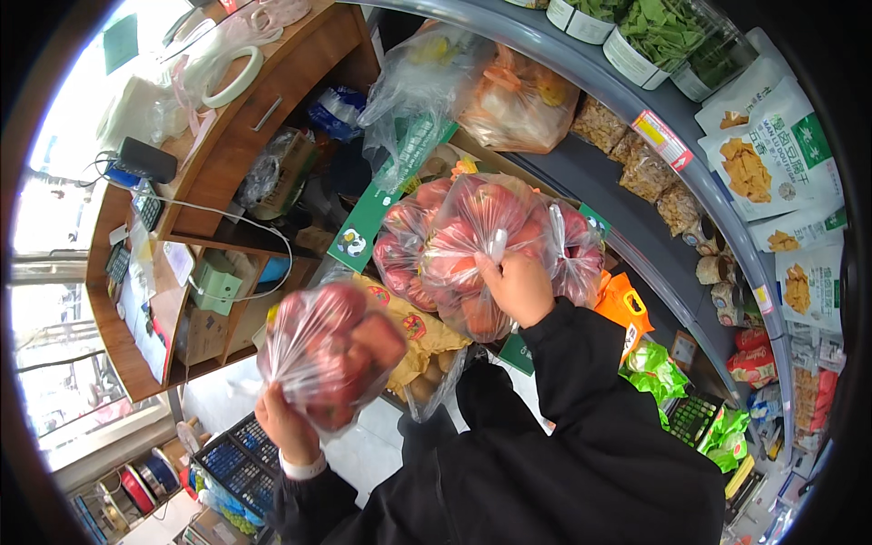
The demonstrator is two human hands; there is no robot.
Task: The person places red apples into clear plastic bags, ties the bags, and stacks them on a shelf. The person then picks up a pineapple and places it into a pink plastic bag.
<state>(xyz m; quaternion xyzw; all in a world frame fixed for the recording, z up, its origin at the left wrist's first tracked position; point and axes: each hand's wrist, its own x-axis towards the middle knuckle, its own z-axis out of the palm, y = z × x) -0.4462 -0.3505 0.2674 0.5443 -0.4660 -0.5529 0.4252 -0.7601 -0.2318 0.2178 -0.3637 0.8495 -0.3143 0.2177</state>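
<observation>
My left hand (pixel 289 419) grips the gathered neck of a clear plastic bag of red apples (pixel 340 340), lifted at the lower left of centre. Near the middle, my right hand (pixel 514 283) is closed on the knotted top of another clear bag of red apples (pixel 470 238). That bag lies against further bags of red fruit (pixel 402 252) on both sides, one tied bag (pixel 575 252) to its right. A green printed carton (pixel 357 228) surrounds this pile. Whether the bag under my right hand is lifted cannot be told.
A wooden desk (pixel 225 170) with a looping white cable stands left. Shelving with a curved rim (pixel 722 184) holds snack packets at right. An orange-tinted bag (pixel 521 102) lies beyond the carton. Nearer are brown fruits (pixel 429 381) under yellow paper and a dark crate (pixel 238 456).
</observation>
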